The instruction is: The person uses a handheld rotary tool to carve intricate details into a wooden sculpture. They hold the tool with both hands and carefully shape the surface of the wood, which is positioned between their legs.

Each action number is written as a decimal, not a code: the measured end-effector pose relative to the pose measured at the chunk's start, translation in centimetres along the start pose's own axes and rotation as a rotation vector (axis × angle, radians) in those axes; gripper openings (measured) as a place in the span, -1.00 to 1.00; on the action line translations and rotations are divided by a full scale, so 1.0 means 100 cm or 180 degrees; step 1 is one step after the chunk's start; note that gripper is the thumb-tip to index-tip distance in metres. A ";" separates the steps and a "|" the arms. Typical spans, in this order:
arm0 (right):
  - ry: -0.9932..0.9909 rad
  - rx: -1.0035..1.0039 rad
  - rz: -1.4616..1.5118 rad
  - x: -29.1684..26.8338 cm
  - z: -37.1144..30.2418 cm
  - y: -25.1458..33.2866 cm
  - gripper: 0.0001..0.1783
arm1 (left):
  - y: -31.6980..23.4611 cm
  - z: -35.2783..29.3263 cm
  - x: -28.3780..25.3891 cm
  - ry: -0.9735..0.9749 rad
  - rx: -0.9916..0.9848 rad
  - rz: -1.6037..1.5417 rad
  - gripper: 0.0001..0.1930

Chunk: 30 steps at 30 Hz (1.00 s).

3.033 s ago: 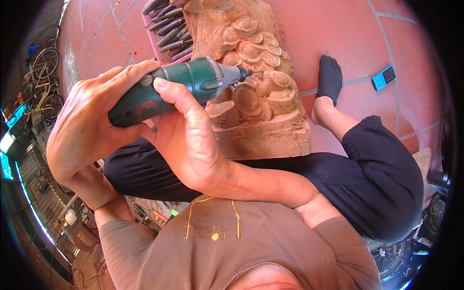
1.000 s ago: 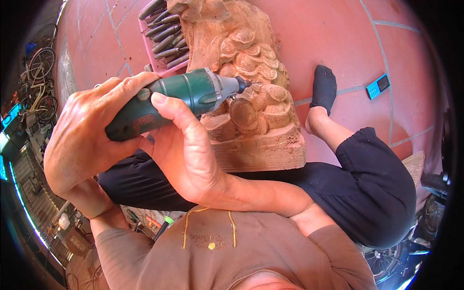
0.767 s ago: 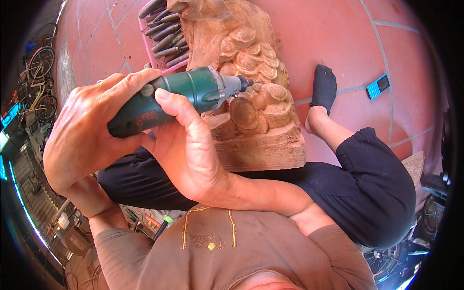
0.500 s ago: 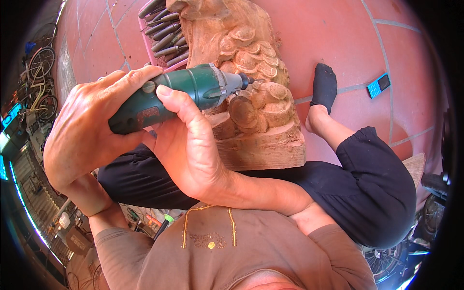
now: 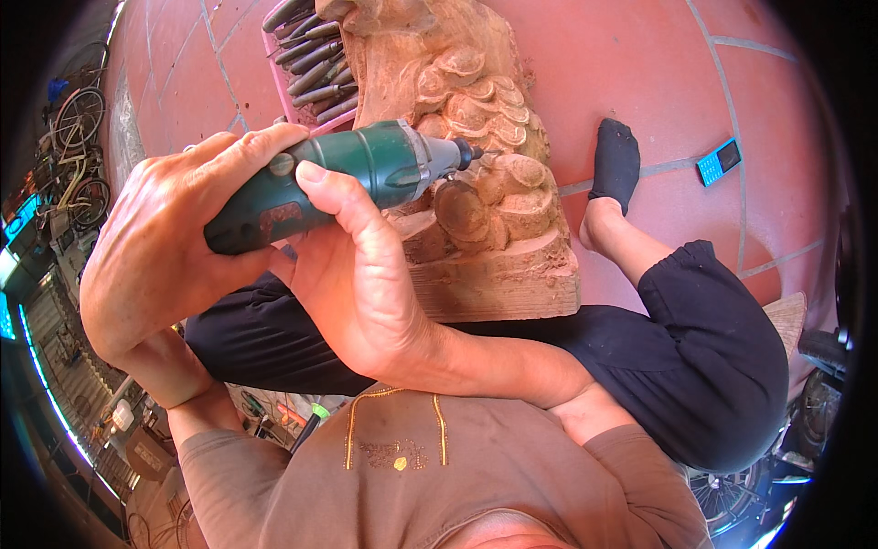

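A green handheld die grinder (image 5: pixel 366 165) with a grey nose lies across both my hands. My left hand (image 5: pixel 146 242) is wrapped over its rear end, fingers along the top. From below, my right hand (image 5: pixel 366 288) grips the body, its thumb pressed on the side; its other fingers are mostly hidden behind the tool. The thin bit (image 5: pixel 491 152) points right, at the rounded relief of a brown wood carving (image 5: pixel 508 215). Whether the tip touches the wood I cannot tell. The carving's sawn base is close to my lap, with wood dust in its grooves.
Beyond my left hand, a pink tray (image 5: pixel 274 69) holds several dark-handled carving tools (image 5: pixel 315 69). My socked foot (image 5: pixel 615 160) rests on the red tiled floor (image 5: pixel 658 55) right of the carving. A blue mobile phone (image 5: pixel 718 163) lies farther right. Bicycles (image 5: pixel 80 123) stand far left.
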State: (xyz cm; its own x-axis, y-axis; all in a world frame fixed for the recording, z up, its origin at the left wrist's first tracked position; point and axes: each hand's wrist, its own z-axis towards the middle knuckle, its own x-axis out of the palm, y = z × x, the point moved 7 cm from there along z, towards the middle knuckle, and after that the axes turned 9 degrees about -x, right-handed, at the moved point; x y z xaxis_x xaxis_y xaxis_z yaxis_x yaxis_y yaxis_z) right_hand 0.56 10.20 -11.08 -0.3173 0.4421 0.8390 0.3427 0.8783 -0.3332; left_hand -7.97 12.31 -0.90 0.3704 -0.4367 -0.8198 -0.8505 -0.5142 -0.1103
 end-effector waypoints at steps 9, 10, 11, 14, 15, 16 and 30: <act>-0.0064 0.0090 -0.0018 -0.001 -0.003 -0.005 -0.70 | 0.003 -0.005 0.000 0.0049 -0.0067 0.0046 -0.16; -0.0046 0.0107 -0.0007 -0.001 -0.003 -0.006 -0.70 | 0.003 -0.005 0.000 0.0058 -0.0080 0.0058 -0.16; -0.0029 0.0125 0.0003 0.000 -0.003 -0.006 -0.70 | 0.003 -0.006 0.000 0.0068 -0.0092 0.0071 -0.15; 0.0006 0.0128 0.0036 0.001 -0.004 -0.008 -0.69 | 0.003 -0.007 -0.001 0.0126 -0.0138 0.0047 -0.15; 0.0014 0.0122 0.0047 0.001 -0.004 -0.008 -0.69 | 0.004 -0.007 -0.001 0.0149 -0.0157 0.0029 -0.15; 0.0010 0.0127 0.0045 0.001 -0.004 -0.008 -0.69 | 0.004 -0.007 -0.001 0.0142 -0.0161 0.0040 -0.15; 0.0276 0.0234 -0.0287 0.005 -0.013 -0.017 -0.53 | 0.002 -0.032 -0.004 -0.0337 -0.0277 -0.0257 -0.16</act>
State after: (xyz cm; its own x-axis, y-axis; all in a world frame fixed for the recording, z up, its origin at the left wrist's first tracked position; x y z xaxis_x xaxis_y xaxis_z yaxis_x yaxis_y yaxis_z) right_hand 0.92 8.70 -9.55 -0.2651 0.3463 0.8999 0.2495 0.9261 -0.2829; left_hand -7.10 10.04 1.14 0.3910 -0.3135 -0.8654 -0.7823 -0.6086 -0.1329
